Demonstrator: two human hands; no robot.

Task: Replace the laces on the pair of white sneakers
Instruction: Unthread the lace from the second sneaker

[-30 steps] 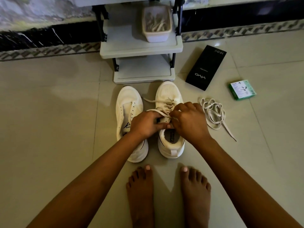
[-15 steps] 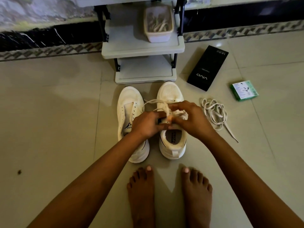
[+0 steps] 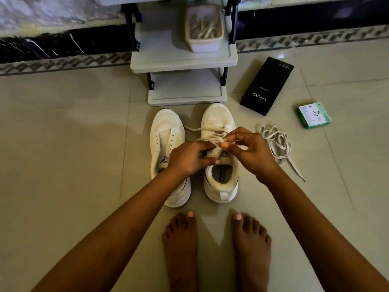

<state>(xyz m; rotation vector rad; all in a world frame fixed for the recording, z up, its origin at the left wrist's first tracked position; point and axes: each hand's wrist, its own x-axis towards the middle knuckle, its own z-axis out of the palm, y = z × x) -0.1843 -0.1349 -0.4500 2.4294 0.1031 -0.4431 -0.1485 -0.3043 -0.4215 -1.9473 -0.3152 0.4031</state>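
Two white sneakers stand side by side on the tiled floor, toes pointing away from me. The left sneaker (image 3: pixel 166 140) has bare eyelets and no lace. The right sneaker (image 3: pixel 219 119) carries a cream lace (image 3: pixel 212 133) through its eyelets, one end trailing left between the shoes. My left hand (image 3: pixel 189 158) grips the tongue and collar of the right sneaker. My right hand (image 3: pixel 248 150) pinches the lace just above the upper eyelets. A loose white lace (image 3: pixel 275 144) lies in a heap to the right of the shoes.
A grey two-tier rack (image 3: pixel 183 60) stands just beyond the sneakers, with a tub of laces (image 3: pixel 204 28) on its upper shelf. A black phone box (image 3: pixel 267 85) and a small green box (image 3: pixel 313 114) lie at the right. My bare feet (image 3: pixel 216 249) are in front of the shoes.
My right hand has lifted off the shoe's tongue and drawn the lace up and to the right. My left hand stays holding the right sneaker.
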